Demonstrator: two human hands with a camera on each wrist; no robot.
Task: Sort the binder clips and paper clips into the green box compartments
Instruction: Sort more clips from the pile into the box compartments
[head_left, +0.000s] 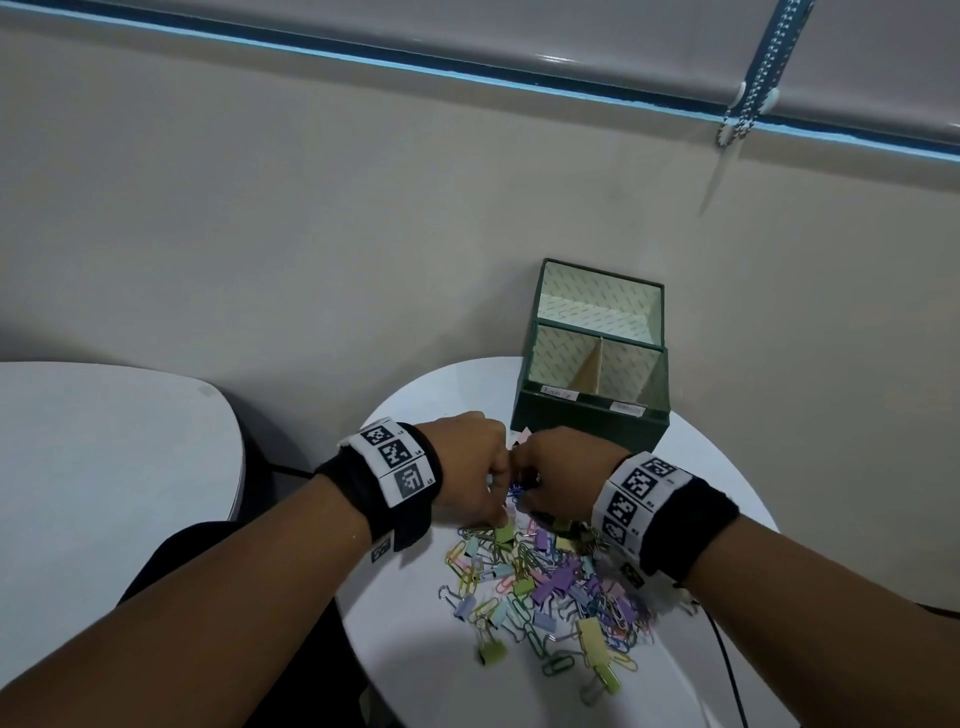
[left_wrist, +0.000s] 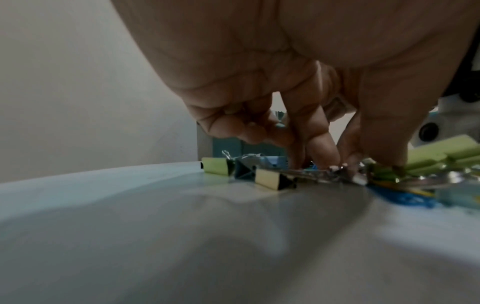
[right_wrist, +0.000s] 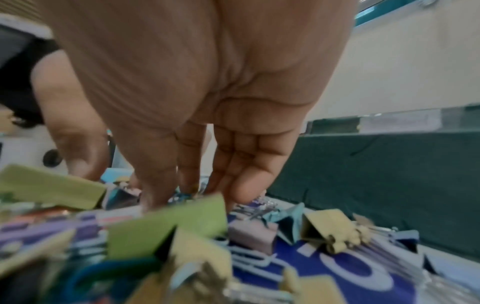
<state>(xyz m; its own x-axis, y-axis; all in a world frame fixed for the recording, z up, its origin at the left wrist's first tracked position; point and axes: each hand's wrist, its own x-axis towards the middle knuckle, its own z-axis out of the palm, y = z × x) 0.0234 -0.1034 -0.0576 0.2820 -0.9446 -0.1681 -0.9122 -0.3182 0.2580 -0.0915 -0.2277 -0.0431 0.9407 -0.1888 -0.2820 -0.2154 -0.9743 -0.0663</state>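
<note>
- Clips, binder clips and paper clips (head_left: 545, 587) mixed in one pastel heap, lie on the near half of the round white surface (head_left: 415, 649), spreading from under my two hands toward its near edge.
- From my fingertips the far end of the heap is straight below; both hands come down on it from above, so the pick is a short downward pinch, not a reach.
- My left hand (head_left: 467, 467) is at the heap's far-left edge, its fingers (left_wrist: 322, 148) curled down with the tips among wire loops and a blue paper clip; I cannot tell whether they have closed on one.
- My right hand (head_left: 561, 473) is just beside it, knuckles nearly touching; its fingers (right_wrist: 241, 185) hang fairly straight into the clips, and a grip is not visible from the wrist view.
- Both hands are equally near the clips; the right is nearer the green box (head_left: 587, 421).
- The box stands at the far edge of the surface, just beyond my hands, with two labelled front compartments side by side and a higher one behind. All look empty from the head view, so I judge the sorting has barely begun.
- The binder clips are small folded wedges in yellow, green, lilac and blue with wire handles pointing every way; the paper clips are thin coloured loops tangled between them.
</note>
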